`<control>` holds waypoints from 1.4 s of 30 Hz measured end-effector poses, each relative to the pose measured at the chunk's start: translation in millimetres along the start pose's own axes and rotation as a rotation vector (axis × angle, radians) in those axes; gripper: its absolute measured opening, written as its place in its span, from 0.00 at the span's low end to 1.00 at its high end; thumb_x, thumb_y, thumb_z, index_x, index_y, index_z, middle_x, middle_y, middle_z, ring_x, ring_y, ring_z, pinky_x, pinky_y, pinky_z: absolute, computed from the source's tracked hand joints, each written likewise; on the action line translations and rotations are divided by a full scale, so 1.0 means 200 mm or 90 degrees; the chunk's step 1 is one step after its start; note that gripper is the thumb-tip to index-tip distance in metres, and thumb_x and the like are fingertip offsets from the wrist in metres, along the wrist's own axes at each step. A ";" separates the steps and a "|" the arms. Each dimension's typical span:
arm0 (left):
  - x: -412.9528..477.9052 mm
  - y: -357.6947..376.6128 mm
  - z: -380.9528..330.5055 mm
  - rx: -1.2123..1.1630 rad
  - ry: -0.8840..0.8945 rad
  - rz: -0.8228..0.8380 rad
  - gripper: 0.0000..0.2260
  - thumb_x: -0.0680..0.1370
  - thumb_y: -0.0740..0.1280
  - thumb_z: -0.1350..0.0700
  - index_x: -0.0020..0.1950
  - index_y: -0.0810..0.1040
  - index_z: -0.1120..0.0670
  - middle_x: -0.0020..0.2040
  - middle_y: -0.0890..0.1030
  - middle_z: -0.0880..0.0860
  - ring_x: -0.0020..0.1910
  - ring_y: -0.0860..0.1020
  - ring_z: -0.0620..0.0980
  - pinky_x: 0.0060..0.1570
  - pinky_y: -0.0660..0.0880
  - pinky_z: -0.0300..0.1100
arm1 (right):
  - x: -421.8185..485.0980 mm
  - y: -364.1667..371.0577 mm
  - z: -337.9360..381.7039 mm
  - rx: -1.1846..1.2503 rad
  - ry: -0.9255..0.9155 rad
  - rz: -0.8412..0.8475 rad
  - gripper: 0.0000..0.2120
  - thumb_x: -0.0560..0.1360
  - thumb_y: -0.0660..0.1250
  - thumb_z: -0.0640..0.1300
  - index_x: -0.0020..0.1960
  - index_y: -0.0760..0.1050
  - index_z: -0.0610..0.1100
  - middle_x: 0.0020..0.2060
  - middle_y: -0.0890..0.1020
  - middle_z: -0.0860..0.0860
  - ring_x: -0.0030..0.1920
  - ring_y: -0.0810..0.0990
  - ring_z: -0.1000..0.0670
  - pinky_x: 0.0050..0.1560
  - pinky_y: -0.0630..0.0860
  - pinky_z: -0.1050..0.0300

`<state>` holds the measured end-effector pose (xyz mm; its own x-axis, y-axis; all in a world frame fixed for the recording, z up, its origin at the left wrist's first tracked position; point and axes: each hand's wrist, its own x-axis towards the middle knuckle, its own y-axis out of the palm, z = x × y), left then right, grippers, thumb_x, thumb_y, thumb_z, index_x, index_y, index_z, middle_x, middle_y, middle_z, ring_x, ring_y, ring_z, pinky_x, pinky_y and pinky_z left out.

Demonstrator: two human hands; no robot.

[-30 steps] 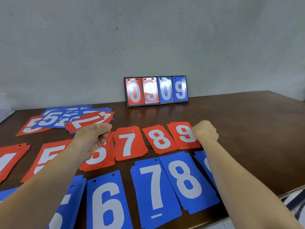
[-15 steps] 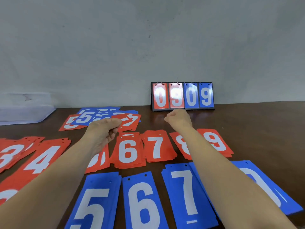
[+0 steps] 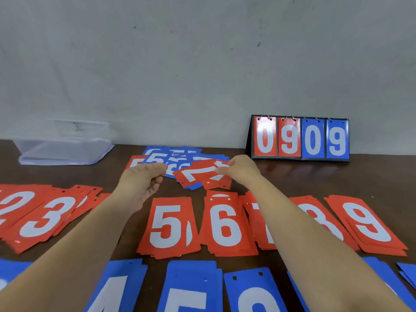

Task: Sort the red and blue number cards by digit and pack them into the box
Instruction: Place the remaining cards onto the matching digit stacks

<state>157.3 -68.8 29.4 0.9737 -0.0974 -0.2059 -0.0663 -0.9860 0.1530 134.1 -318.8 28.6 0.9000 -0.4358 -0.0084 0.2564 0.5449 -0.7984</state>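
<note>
Reaching across the dark brown wooden table [image 3: 371, 176] in the head view, both bare arms stretch toward a loose heap of unsorted red and blue number cards [image 3: 180, 154] near the grey wall. The right hand [image 3: 242, 171] pinches the right end of a red card with a white 7 [image 3: 203, 173], which sits sideways on top of that heap. The left hand [image 3: 141, 181] hangs just left of it with fingers curled, fingertips at the edge of a blue card with a white 5 [image 3: 155, 158]; whether it grips anything cannot be told. Nearer the camera, sorted red stacks [image 3: 168, 226] run in a row, digits 2, 3, 5, 6, 7, 8 and 9, with a row of blue stacks [image 3: 191, 287] below them. The clear rectangular plastic box [image 3: 65, 152] sits at the far left against the wall, well apart from the hands. A black flip scoreboard reading 0909 [image 3: 300, 138] stands at the far right.
</note>
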 end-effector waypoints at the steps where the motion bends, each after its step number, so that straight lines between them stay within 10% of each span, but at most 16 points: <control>1: 0.00 -0.01 0.00 0.003 0.003 -0.004 0.08 0.75 0.73 0.57 0.53 0.82 0.57 0.40 0.81 0.52 0.36 0.76 0.43 0.37 0.75 0.36 | 0.02 0.03 0.03 -0.053 -0.018 0.020 0.30 0.69 0.73 0.61 0.64 0.74 0.45 0.60 0.77 0.49 0.61 0.74 0.46 0.61 0.71 0.49; 7: 0.00 -0.09 -0.02 0.016 0.009 -0.048 0.05 0.76 0.72 0.58 0.50 0.82 0.58 0.38 0.79 0.53 0.37 0.76 0.45 0.41 0.75 0.38 | 0.20 0.15 0.19 -0.272 -0.179 0.139 0.44 0.68 0.75 0.56 0.77 0.55 0.55 0.72 0.64 0.47 0.73 0.57 0.42 0.68 0.58 0.42; 13: -0.01 -0.13 0.00 0.033 0.008 -0.065 0.06 0.76 0.72 0.58 0.49 0.82 0.59 0.36 0.79 0.53 0.35 0.75 0.45 0.37 0.74 0.38 | 0.33 0.18 0.25 -0.295 -0.138 0.288 0.49 0.60 0.77 0.59 0.75 0.55 0.62 0.73 0.59 0.46 0.71 0.61 0.40 0.66 0.67 0.39; 25: -0.03 -0.09 -0.02 0.066 0.002 -0.074 0.08 0.76 0.72 0.57 0.51 0.82 0.60 0.36 0.79 0.53 0.35 0.75 0.46 0.35 0.75 0.37 | 0.33 0.15 0.21 -0.323 -0.258 0.128 0.32 0.67 0.76 0.56 0.68 0.68 0.54 0.65 0.70 0.47 0.68 0.62 0.44 0.65 0.60 0.46; 30: -0.02 -0.07 -0.05 0.080 0.009 -0.059 0.08 0.75 0.72 0.57 0.51 0.82 0.59 0.35 0.78 0.53 0.33 0.75 0.44 0.33 0.76 0.34 | 0.29 0.03 0.18 -0.053 -0.199 -0.088 0.16 0.71 0.73 0.52 0.54 0.72 0.48 0.52 0.79 0.49 0.54 0.77 0.47 0.57 0.72 0.49; 35: 0.01 0.02 -0.03 0.054 0.014 -0.009 0.08 0.76 0.72 0.58 0.53 0.82 0.58 0.38 0.80 0.51 0.35 0.76 0.43 0.36 0.75 0.34 | 0.17 -0.21 0.13 0.369 -0.065 -0.005 0.18 0.71 0.75 0.47 0.56 0.74 0.42 0.49 0.81 0.46 0.43 0.81 0.48 0.47 0.79 0.51; 42: 0.05 0.32 0.00 0.118 0.012 0.092 0.08 0.75 0.74 0.56 0.52 0.83 0.57 0.41 0.81 0.53 0.39 0.77 0.45 0.42 0.77 0.38 | 0.00 -0.39 0.00 0.561 0.047 -0.020 0.13 0.72 0.73 0.50 0.51 0.72 0.47 0.45 0.81 0.49 0.43 0.80 0.49 0.42 0.78 0.51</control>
<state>162.2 -133.7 37.9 0.9548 -0.2393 -0.1762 -0.2431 -0.9700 -0.0001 113.8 -361.4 90.1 0.8703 -0.4891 -0.0578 0.4872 0.8721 -0.0447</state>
